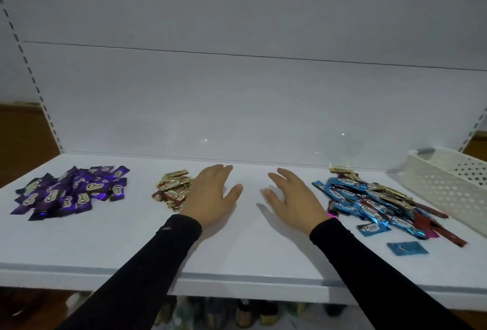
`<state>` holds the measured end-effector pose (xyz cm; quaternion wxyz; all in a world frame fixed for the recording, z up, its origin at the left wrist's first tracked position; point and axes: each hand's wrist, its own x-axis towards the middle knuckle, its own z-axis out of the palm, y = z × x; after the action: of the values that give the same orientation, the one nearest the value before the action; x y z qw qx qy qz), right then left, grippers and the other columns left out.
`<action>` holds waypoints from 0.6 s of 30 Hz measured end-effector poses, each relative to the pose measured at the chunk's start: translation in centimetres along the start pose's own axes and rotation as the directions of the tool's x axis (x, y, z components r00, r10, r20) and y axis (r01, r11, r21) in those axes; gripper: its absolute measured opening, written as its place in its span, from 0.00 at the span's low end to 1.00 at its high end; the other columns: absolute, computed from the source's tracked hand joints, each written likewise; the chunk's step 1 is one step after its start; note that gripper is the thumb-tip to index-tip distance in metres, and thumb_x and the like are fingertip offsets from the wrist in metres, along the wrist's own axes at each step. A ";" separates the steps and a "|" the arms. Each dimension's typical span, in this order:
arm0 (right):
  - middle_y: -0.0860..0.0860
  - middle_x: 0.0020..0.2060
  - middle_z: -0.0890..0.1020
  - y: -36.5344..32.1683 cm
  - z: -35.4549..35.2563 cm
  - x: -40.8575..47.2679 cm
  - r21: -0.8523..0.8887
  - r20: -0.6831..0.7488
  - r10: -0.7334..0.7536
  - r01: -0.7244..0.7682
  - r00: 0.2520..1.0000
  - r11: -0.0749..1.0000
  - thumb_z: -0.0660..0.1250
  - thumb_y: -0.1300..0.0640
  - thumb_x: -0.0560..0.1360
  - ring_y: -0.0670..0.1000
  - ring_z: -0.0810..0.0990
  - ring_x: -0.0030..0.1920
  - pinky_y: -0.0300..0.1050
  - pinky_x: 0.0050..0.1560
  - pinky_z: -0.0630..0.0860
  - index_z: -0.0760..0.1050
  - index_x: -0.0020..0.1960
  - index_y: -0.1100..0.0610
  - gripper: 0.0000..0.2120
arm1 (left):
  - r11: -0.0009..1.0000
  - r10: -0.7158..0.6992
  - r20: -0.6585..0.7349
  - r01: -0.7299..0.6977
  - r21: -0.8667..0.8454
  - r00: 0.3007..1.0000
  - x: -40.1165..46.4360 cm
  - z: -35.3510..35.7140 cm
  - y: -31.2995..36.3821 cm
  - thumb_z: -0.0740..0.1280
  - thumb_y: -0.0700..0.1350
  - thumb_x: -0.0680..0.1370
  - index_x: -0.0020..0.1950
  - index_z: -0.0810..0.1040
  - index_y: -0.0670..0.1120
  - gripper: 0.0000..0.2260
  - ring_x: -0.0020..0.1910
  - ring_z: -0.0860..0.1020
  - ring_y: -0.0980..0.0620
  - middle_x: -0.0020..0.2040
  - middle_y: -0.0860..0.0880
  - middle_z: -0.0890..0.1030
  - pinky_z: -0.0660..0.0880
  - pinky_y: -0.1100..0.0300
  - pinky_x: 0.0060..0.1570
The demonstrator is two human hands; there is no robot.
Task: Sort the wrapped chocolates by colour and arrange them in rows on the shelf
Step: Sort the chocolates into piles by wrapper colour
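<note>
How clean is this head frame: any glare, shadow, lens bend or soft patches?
Head view: wide-angle bend curves the slotted uprights; small glints dot the glossy back panel; soft shadows fall beside the left hand and right hand on the shelf; the basket and items under the shelf look soft.

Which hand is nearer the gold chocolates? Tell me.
Left. The left hand lies flat against the right edge of the gold chocolates; the right hand is farther right across bare shelf, beside the mixed blue pile.
</note>
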<state>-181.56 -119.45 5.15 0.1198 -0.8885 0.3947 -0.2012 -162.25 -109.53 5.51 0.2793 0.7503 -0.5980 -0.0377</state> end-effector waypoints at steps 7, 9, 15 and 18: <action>0.53 0.76 0.63 7.2 -4.5 -3.8 -0.047 -0.108 0.137 -0.143 0.985 0.989 0.59 0.45 0.81 0.53 0.59 0.76 0.47 0.74 0.57 0.67 0.75 0.54 0.24 | 0.984 0.157 0.010 -0.156 -0.089 0.988 1.1 4.1 7.3 0.60 0.55 0.83 0.76 0.68 0.47 0.23 0.75 0.62 0.52 0.75 0.50 0.69 0.54 0.64 0.71; 0.53 0.75 0.65 9.2 -5.6 -4.7 -0.069 -0.142 0.165 -0.176 0.976 0.982 0.59 0.45 0.81 0.52 0.61 0.75 0.46 0.73 0.59 0.68 0.73 0.53 0.23 | 0.977 0.191 0.029 -0.187 -0.097 0.981 1.7 5.5 9.1 0.61 0.55 0.83 0.76 0.68 0.47 0.23 0.75 0.63 0.52 0.75 0.50 0.69 0.55 0.65 0.70; 0.55 0.73 0.68 14.6 -8.3 -6.8 -0.103 -0.204 0.297 -0.322 0.933 0.941 0.58 0.47 0.82 0.54 0.66 0.72 0.46 0.71 0.62 0.68 0.74 0.56 0.23 | 0.957 0.283 0.133 -0.271 -0.102 0.950 4.0 9.2 14.5 0.59 0.56 0.83 0.76 0.68 0.48 0.23 0.73 0.65 0.52 0.74 0.50 0.70 0.59 0.61 0.70; 0.55 0.68 0.73 17.3 -9.4 -6.6 -0.089 -0.232 0.339 -0.367 0.912 0.926 0.59 0.49 0.82 0.54 0.71 0.68 0.44 0.67 0.65 0.71 0.70 0.58 0.20 | 0.945 0.325 0.174 -0.310 -0.106 0.930 5.6 10.8 17.3 0.59 0.55 0.83 0.76 0.68 0.47 0.23 0.70 0.68 0.50 0.72 0.48 0.73 0.63 0.58 0.68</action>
<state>-201.08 -126.41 5.38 0.0528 -0.7817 0.5717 -0.2437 -180.07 -120.90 6.02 0.2524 0.6254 -0.7333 -0.0860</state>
